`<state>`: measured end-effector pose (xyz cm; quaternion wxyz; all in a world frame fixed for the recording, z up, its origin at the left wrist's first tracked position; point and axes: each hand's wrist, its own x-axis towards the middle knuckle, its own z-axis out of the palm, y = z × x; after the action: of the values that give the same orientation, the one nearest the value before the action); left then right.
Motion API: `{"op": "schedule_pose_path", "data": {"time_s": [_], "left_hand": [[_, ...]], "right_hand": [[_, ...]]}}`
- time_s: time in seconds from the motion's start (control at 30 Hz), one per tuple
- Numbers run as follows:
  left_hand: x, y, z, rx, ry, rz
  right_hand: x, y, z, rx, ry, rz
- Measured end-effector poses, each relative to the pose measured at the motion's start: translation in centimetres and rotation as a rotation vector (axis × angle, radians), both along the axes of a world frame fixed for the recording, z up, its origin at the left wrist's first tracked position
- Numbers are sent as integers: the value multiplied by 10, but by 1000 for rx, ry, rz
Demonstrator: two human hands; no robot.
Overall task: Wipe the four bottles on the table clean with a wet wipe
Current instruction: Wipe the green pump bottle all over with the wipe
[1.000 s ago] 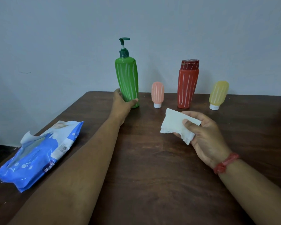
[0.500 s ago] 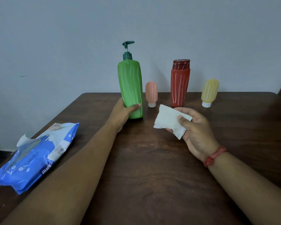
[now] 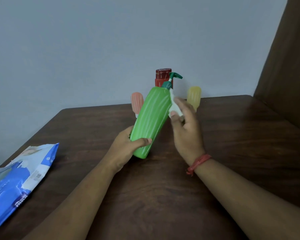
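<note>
Green bottle (image 3: 150, 122) tilted above the table (image 3: 232, 153), left hand (image 3: 126, 149) wrapped round its base, right hand (image 3: 184, 125) pressing the wipe (image 3: 174, 105) near the shoulder; looks rigid, smooth, likely slippery wet, so low grip suits.

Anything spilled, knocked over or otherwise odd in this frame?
Nothing spilled. The green pump bottle is tilted only because the left hand grips it for wiping. The wet-wipe pack overhangs the table edge, flap open.
</note>
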<state>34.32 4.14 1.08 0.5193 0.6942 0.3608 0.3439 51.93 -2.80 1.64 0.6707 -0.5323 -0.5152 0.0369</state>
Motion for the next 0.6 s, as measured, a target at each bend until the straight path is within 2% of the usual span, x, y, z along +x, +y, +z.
{"op": "schedule_pose_path", "data": {"time_s": [0.07,0.13,0.27,0.4,0.6], "left_hand": [[0,-1,1,-10,-9,-10],[0,-1,1,-17,-18,-20],[-2,1,-1,-25,-3,-73],[-1,2,-2,-2,43,-121],[0,2,-3,-7,36,-117]], "right_hand": [[-3,-1,-4,-55,-141,58],[-2,-2,-6,-65,-190,71],[5,1,-4,4,-313,-122],[13,1,1,10,-339,-294],[9,-2,2,42,-392,-264]]}}
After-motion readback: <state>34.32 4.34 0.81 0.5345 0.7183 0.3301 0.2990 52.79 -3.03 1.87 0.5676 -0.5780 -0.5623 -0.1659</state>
